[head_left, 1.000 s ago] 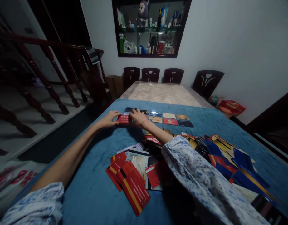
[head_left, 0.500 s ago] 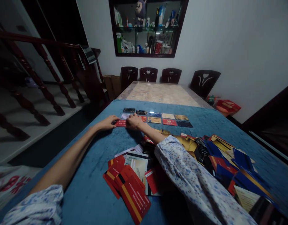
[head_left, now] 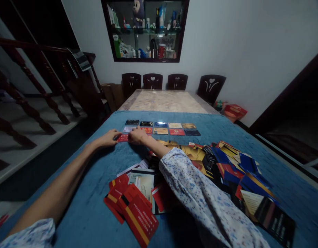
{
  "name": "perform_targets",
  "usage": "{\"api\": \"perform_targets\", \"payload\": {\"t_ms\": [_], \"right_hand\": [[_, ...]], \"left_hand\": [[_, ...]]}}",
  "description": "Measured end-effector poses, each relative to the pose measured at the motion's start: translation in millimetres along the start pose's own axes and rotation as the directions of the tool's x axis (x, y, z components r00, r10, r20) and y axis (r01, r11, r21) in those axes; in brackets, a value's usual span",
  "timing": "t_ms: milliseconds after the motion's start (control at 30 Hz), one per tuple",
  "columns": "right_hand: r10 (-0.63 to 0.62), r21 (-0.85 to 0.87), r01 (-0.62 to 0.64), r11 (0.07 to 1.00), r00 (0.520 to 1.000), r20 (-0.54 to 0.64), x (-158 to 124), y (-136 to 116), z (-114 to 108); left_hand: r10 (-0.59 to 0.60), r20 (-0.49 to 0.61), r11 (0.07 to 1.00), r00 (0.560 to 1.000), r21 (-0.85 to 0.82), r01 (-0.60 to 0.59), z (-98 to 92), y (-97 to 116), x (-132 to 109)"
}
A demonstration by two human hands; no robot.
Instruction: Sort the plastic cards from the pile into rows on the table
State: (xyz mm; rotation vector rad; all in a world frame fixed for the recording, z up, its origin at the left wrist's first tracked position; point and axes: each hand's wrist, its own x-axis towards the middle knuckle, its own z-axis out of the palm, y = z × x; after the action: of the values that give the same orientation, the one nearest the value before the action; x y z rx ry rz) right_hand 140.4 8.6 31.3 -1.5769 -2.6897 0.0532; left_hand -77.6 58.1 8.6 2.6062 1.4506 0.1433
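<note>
A red card (head_left: 122, 138) lies flat on the blue cloth (head_left: 94, 179), at the left of a third row nearest me. My left hand (head_left: 110, 137) has its fingers curled at the card's left edge. My right hand (head_left: 136, 136) is closed at its right edge and covers that end. Just beyond are two rows of laid-out cards, among them a pale lilac card (head_left: 129, 129), a tan card (head_left: 161, 131), a red-and-white card (head_left: 176, 132) and a dark navy card (head_left: 192, 132). The farthest row includes a black card (head_left: 132, 122) and a blue card (head_left: 161, 124).
Loose red cards (head_left: 139, 215) overlap in front of me, beside a beige card with a dark stripe (head_left: 144, 184). A large heap of gold, black and blue cards (head_left: 223, 162) spreads to the right, partly behind my right sleeve (head_left: 197, 193). Dark chairs (head_left: 153, 81) stand beyond the table.
The view has turned slightly to the right, so everything sits farther left. Both hands stay at the red card, with hardly any movement against the cloth.
</note>
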Motion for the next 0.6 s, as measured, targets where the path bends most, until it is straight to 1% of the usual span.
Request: {"api": "perform_targets", "payload": {"t_ms": [133,233,300,533,600], "right_hand": [[-0.029,-0.047,0.029,0.998,0.999,-0.012,0,1,-2],[-0.039,-0.070,0.036,0.997,0.998,-0.043,-3,4,-4],[-0.046,-0.076,0.042,0.996,0.998,-0.051,-7,7,-7],[-0.073,-0.102,0.067,0.993,0.996,-0.050,-38,20,-26],[-0.071,-0.098,0.066,0.993,0.996,-0.047,-49,26,-33]], "left_hand": [[-0.007,-0.054,1.000,0.999,0.023,0.008,1.3,4,-4],[-0.029,-0.072,0.999,0.997,0.031,0.032,2.5,8,-8],[-0.022,-0.090,0.999,0.996,0.030,0.025,2.9,10,-10],[0.039,-0.140,0.998,0.989,0.053,-0.032,0.7,22,-14],[0.050,-0.175,0.998,0.983,0.040,-0.044,-0.3,27,-14]]}}
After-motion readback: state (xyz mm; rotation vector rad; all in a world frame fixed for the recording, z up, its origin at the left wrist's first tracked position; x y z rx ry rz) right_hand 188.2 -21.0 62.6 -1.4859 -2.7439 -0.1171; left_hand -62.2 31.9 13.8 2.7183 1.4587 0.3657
